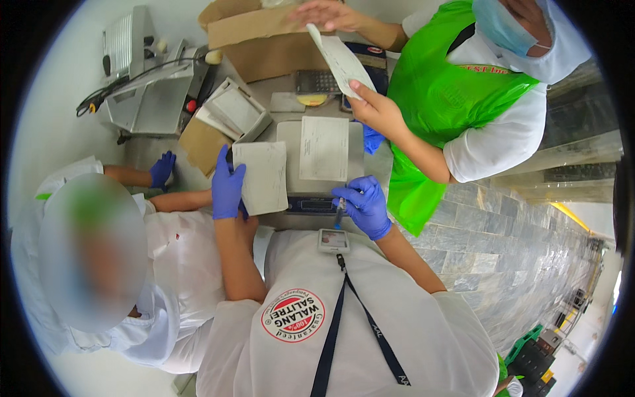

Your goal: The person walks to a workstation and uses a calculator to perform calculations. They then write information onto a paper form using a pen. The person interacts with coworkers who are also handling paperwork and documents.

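My left hand [227, 187], in a blue glove, grips the left edge of a stack of white paper slips [262, 177], with the thumb on top. A pen [339, 216] with a blue end is pinched in the gloved fingers of my right hand [368, 208]. Just beyond that hand, another printed white slip [324, 149] lies flat on the platform of a tabletop weighing scale [356, 139]. The scale's dark display panel [313, 204] faces me, partly covered by the stack and my right fingers.
Across the table, a co-worker in a green apron [436, 99] holds a paper sheet [340, 63]. Another person's gloved hand [163, 171] rests at the left. Around the scale are a box of papers [241, 109], a calculator [319, 83], a cardboard box [271, 53] and a metal machine [149, 102].
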`<state>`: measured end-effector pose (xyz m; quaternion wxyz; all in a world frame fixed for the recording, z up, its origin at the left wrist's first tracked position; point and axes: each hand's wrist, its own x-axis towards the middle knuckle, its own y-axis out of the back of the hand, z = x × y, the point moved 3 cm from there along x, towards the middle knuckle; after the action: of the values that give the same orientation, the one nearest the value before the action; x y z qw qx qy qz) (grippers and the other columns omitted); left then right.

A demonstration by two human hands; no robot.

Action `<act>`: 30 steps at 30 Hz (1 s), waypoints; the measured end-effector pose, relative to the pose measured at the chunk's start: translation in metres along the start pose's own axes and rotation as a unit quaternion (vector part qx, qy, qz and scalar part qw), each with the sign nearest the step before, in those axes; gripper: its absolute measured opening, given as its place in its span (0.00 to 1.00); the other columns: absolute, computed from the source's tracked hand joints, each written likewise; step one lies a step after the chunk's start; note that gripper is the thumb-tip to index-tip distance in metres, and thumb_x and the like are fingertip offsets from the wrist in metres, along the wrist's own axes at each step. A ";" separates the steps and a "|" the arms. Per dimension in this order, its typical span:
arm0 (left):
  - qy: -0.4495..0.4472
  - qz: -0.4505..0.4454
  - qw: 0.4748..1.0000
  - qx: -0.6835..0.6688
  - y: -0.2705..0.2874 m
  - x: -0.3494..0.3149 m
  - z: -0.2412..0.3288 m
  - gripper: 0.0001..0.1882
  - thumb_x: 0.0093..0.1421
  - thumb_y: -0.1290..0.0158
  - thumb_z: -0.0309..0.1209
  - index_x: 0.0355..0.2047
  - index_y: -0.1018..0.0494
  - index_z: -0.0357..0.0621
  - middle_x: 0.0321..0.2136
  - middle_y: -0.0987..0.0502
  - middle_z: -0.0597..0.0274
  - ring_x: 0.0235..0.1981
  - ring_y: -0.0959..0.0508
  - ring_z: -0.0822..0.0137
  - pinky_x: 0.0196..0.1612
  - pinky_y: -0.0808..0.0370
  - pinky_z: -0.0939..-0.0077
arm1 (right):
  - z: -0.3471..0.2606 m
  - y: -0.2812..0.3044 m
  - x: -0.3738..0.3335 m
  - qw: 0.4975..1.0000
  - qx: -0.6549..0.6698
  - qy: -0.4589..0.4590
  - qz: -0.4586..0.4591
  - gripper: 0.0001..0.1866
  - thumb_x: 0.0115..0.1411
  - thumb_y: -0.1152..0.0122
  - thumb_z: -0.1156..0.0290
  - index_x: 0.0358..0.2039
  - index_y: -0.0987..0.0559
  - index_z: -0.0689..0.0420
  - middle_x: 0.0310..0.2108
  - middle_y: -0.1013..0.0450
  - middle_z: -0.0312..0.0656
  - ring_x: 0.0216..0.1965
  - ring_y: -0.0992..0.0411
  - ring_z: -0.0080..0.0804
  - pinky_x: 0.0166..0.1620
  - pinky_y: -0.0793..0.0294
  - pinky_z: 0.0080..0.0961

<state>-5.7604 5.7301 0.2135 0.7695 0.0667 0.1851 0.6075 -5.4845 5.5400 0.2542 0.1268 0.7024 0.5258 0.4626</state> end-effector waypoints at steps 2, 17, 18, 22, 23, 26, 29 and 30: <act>0.019 -0.021 0.999 -0.043 -0.005 -0.005 0.018 0.28 0.59 0.51 0.21 0.60 0.42 0.36 0.47 0.27 0.52 0.46 0.26 0.65 0.50 0.29 0.75 | 0.007 0.005 -0.001 1.000 -0.009 -0.014 -0.015 0.18 0.46 0.32 0.67 0.40 0.22 0.46 0.26 0.33 0.34 0.30 0.33 0.35 0.36 0.33 0.32; 0.002 -0.263 0.919 0.293 -0.084 -0.014 0.007 0.19 0.59 0.51 0.41 0.43 0.23 0.40 0.38 0.21 0.46 0.42 0.22 0.52 0.48 0.28 0.66 | 0.018 0.004 -0.023 0.999 0.033 0.008 0.007 0.24 0.47 0.37 0.76 0.47 0.25 0.50 0.35 0.27 0.38 0.38 0.29 0.39 0.43 0.30 0.35; 0.062 -0.304 0.910 0.276 -0.094 -0.020 0.020 0.24 0.59 0.49 0.50 0.42 0.23 0.42 0.37 0.21 0.47 0.41 0.21 0.52 0.46 0.27 0.64 | 0.023 -0.001 -0.027 0.999 0.043 -0.007 -0.004 0.22 0.48 0.37 0.77 0.46 0.25 0.50 0.33 0.28 0.38 0.37 0.29 0.39 0.42 0.31 0.35; 0.019 -0.169 0.925 0.339 -0.113 -0.028 0.022 0.30 0.55 0.47 0.55 0.49 0.27 0.46 0.40 0.21 0.47 0.44 0.22 0.50 0.47 0.27 0.61 | 0.033 -0.007 -0.037 0.998 0.037 -0.022 -0.043 0.19 0.48 0.35 0.70 0.43 0.24 0.49 0.30 0.28 0.35 0.33 0.31 0.35 0.40 0.32 0.33; 0.015 -0.134 0.926 0.352 -0.118 -0.030 0.023 0.31 0.55 0.46 0.55 0.51 0.29 0.47 0.42 0.22 0.46 0.45 0.22 0.49 0.47 0.27 0.61 | 0.033 -0.003 -0.037 0.999 0.045 -0.014 -0.028 0.18 0.48 0.35 0.69 0.41 0.24 0.49 0.29 0.29 0.35 0.32 0.31 0.35 0.38 0.33 0.32; 0.010 -0.052 0.930 0.364 -0.130 -0.041 0.034 0.37 0.52 0.41 0.50 0.60 0.38 0.52 0.46 0.25 0.44 0.45 0.23 0.48 0.46 0.27 0.59 | 0.032 0.004 -0.034 0.998 0.060 -0.001 0.007 0.15 0.48 0.34 0.65 0.38 0.23 0.48 0.25 0.32 0.34 0.29 0.34 0.35 0.36 0.35 0.32; -0.062 -0.013 0.938 0.341 -0.140 -0.041 0.029 0.36 0.50 0.38 0.45 0.59 0.36 0.53 0.42 0.25 0.47 0.42 0.23 0.51 0.44 0.27 0.60 | 0.033 0.002 -0.038 0.998 0.058 -0.009 0.017 0.15 0.47 0.33 0.62 0.36 0.23 0.48 0.24 0.34 0.34 0.28 0.35 0.36 0.35 0.35 0.32; -0.075 -0.011 0.932 0.354 -0.142 -0.040 0.029 0.35 0.50 0.37 0.41 0.58 0.35 0.54 0.38 0.26 0.51 0.40 0.23 0.53 0.43 0.27 0.62 | 0.034 0.001 -0.035 0.998 0.059 -0.012 0.019 0.14 0.47 0.33 0.62 0.36 0.23 0.48 0.24 0.34 0.34 0.28 0.35 0.36 0.35 0.35 0.32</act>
<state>-5.6284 5.6594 0.2015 0.7140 0.3781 0.3308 0.4877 -5.4579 5.5195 0.2186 0.0830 0.7241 0.5374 0.4243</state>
